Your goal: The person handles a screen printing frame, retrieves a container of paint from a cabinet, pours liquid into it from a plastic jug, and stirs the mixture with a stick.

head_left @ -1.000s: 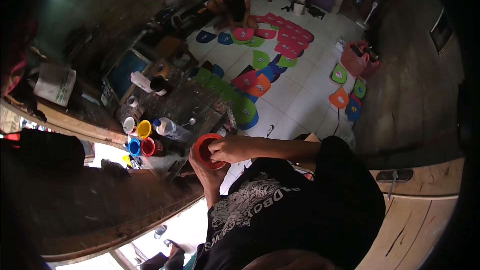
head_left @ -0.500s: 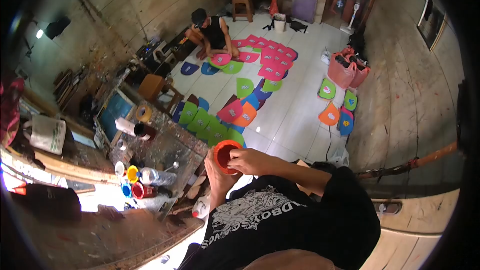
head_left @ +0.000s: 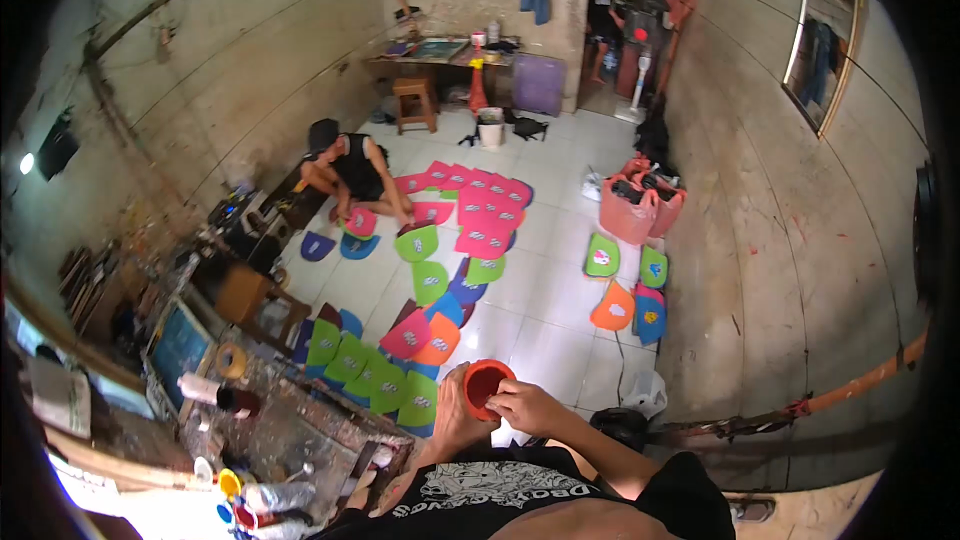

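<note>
A small orange-red plastic cup (head_left: 482,383) with a dark red inside is held up in front of my chest, its mouth toward me. My left hand (head_left: 456,422) wraps around its left side and underside. At the right of the mouth, my right hand (head_left: 523,405) has its fingers pinched together, the tips reaching over the rim into the cup. Whatever those fingertips hold, if anything, is hidden. Beyond the cup, overlapping green pieces (head_left: 386,385), an orange piece (head_left: 437,340) and pink pieces (head_left: 489,212) with printed motifs lie on the floor.
Another person (head_left: 352,170) crouches among the pieces at the back left. A paint-stained workbench (head_left: 290,440) with bottles and paint cups (head_left: 229,483) stands at my left. Pink plastic bags (head_left: 630,212) sit by the right wall. A second person is partly visible in the doorway.
My view has tilted up, showing more of the back wall and doorway. Both hands stay at the cup. The crouching person's arms have spread apart, one hand now by a green piece.
</note>
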`<action>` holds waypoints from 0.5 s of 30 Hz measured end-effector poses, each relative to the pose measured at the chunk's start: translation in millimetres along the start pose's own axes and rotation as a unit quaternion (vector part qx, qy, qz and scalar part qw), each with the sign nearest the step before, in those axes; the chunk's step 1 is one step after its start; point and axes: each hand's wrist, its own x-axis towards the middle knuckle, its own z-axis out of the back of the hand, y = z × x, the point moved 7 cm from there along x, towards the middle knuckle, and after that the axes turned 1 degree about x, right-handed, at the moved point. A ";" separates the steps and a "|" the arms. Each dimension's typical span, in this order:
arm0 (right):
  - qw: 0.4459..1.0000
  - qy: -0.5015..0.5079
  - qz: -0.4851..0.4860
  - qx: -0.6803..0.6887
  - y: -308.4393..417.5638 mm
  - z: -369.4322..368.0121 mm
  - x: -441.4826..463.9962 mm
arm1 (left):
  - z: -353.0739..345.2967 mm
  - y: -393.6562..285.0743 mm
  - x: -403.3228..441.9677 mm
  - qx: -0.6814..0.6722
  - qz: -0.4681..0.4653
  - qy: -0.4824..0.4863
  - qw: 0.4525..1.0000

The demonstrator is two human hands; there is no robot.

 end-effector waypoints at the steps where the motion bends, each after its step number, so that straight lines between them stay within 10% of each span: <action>1: 0.998 -0.018 -0.014 0.055 0.1 -0.7 -0.6 | -1.6 -2.1 1.0 0.001 -0.022 0.011 1.000; 7: 0.980 -0.154 -0.072 0.101 -113.0 51.7 64.1 | -58.6 30.8 136.4 -0.127 -0.070 0.008 0.989; 12: 0.985 -0.121 -0.108 -0.063 -158.2 92.2 97.9 | -94.9 49.1 215.4 -0.215 0.014 0.258 0.942; 15: 0.978 -0.073 -0.184 -0.065 -242.8 133.2 141.7 | -149.3 85.9 317.3 -0.204 -0.085 0.171 0.960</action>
